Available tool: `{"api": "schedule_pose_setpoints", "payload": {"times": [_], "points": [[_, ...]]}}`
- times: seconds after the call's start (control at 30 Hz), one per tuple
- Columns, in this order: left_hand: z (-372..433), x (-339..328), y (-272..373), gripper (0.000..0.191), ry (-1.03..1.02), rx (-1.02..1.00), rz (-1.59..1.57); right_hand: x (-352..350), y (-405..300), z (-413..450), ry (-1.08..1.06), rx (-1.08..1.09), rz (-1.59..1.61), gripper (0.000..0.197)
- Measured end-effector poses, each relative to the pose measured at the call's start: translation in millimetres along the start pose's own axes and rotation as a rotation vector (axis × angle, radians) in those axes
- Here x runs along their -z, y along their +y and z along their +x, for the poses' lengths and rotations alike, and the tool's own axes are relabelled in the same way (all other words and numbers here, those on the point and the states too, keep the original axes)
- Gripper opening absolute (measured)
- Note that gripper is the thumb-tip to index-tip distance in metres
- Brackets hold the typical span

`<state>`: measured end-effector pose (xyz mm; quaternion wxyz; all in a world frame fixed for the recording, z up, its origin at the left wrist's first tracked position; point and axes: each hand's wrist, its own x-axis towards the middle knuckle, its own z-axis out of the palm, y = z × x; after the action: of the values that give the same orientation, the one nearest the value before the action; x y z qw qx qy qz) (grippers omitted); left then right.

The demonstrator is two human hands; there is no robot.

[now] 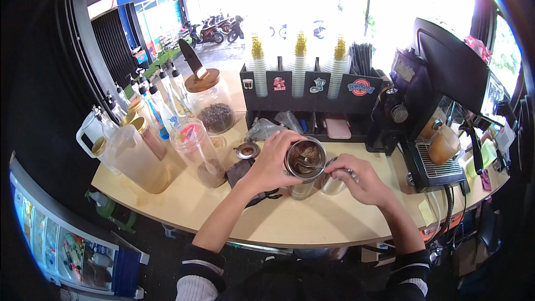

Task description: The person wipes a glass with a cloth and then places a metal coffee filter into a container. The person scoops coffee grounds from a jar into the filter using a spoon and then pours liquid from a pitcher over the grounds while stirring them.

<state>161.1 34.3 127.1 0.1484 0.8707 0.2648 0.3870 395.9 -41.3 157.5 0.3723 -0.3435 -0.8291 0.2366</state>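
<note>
My left hand grips a round metal-rimmed container from its left side, tilted so that brown powder shows inside. A metal spoon reaches into the powder, its handle pinched in my right hand. Directly below the container a clear glass stands on the wooden counter, partly hidden. Another clear glass is beside it, partly behind my right hand. A small metal dish lies to the left of my left hand, next to a dark cloth or pouch.
Clear jars, a cloudy plastic pitcher and pump bottles crowd the left. A black organizer with stacked cups stands behind my hands. To the right is an espresso machine with a brown-stained cup on its grate.
</note>
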Motion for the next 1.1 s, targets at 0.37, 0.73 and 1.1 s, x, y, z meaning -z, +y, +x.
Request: {"api": "schedule_pose_setpoints", "payload": {"times": [0.37,0.73,1.1], "points": [[-0.5,-7.4,10.2,0.075,0.121,0.002,0.062,-4.4,0.7,2.9,0.062,-0.005,0.044,0.017],[-0.2,0.6,7.5,0.076,0.024,0.01,-0.013,-1.1,-4.4,1.6,0.064,0.161,-0.224,0.016],[1.2,1.5,6.5,0.08,-0.01,-0.021,0.012,-4.3,-3.6,-6.4,0.049,0.273,-0.323,0.019]]}}
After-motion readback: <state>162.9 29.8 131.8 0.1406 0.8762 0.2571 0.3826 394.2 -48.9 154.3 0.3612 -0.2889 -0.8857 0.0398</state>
